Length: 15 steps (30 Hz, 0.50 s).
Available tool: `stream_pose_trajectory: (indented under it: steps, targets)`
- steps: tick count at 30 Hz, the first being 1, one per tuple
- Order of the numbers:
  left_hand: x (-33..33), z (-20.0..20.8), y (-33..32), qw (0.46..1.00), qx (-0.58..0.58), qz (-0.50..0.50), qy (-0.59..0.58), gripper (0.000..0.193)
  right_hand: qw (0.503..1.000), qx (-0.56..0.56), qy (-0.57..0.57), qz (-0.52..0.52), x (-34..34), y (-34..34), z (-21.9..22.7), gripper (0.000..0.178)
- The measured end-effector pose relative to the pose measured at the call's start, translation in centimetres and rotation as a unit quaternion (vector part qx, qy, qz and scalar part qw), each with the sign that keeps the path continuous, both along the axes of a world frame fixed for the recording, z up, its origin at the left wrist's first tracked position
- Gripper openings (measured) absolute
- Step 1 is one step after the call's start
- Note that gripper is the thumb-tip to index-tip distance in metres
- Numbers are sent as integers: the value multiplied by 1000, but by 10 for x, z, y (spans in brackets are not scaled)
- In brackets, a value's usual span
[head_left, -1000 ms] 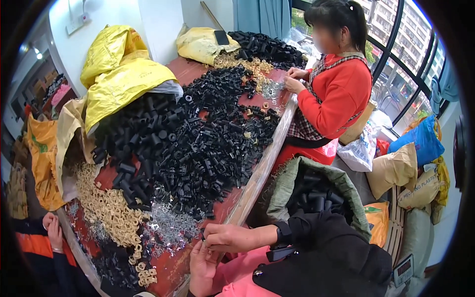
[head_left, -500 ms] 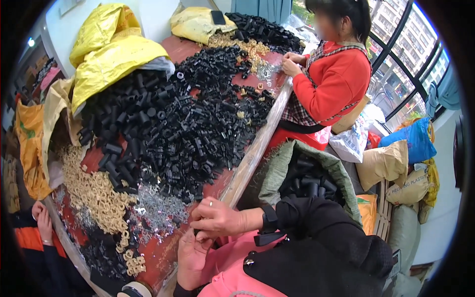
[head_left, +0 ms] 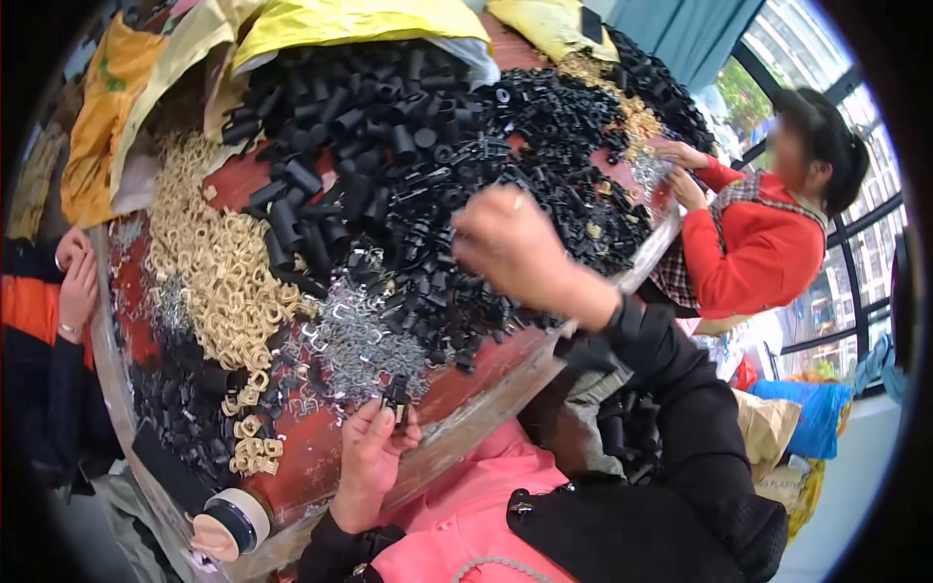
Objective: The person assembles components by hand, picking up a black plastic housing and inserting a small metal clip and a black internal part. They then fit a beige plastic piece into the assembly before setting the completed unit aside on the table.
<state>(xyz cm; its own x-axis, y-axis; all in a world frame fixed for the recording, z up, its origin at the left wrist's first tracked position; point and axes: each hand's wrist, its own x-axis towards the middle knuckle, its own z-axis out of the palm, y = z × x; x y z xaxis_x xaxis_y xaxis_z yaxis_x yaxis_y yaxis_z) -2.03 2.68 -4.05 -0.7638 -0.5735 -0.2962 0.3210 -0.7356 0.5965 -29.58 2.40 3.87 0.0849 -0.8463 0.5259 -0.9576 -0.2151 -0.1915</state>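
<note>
My left hand (head_left: 371,449) is closed around a small black plastic part (head_left: 396,396), pinched between thumb and fingers near the front edge of the table. My right hand (head_left: 515,243), a ring on one finger, hangs over the pile of small black plastic parts (head_left: 437,311). Its fingers are bent and smeared by motion, so I cannot make out whether it holds anything. Just beyond my left hand lies a heap of small metal clips (head_left: 364,335). Left of that are many beige plastic rings (head_left: 228,282). Larger black cylinders (head_left: 340,117) are heaped further back.
The red table (head_left: 466,384) has a wrapped wooden edge. A yellow sack (head_left: 350,24) lies across the back. A round-lidded jar (head_left: 233,525) stands at the near left corner. One co-worker (head_left: 748,233) is at the right, another's hands (head_left: 78,282) at the left. A sack (head_left: 588,413) holds black cylinders beside me.
My hands were together near the table edge. The right has moved away, up and over the black pile, while the left keeps a black part. The view has shifted.
</note>
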Motion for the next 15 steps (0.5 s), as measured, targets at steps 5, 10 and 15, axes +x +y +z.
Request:
stream_pose_trajectory:
  steps: [5,10,15]
  targets:
    - [-3,4,-4,998,20,-41,-36,25,978,1,-23,-207,-93,-104,-9,34]
    - [-1,0,-6,996,54,-43,-50,28,970,109,-68,-207,-108,-151,-61,39]
    - [-3,3,-6,996,49,-37,-59,28,990,67,-47,-117,-100,-141,-63,38]
